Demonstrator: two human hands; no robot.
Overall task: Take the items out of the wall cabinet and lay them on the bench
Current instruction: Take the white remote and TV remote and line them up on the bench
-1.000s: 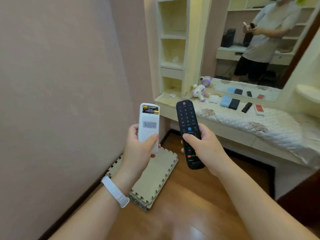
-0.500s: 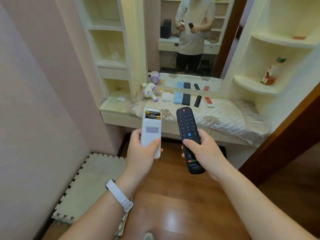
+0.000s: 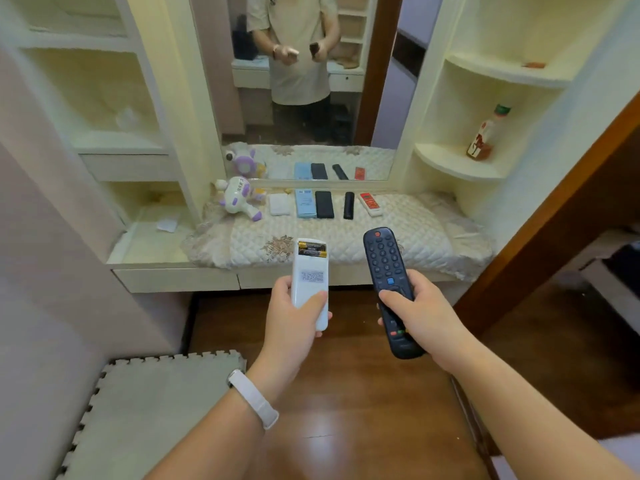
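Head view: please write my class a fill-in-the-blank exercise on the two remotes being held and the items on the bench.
1. The left hand grips a white remote whose open back shows two ____.
2. The dark remote in the right hand has a ____ power button at its top.
3. On the bench cover, the toy lies at the ____ end of the row of items.
4. The bottle stands on a shelf to the ____ of the mirror.
Missing words: batteries; red; left; right.
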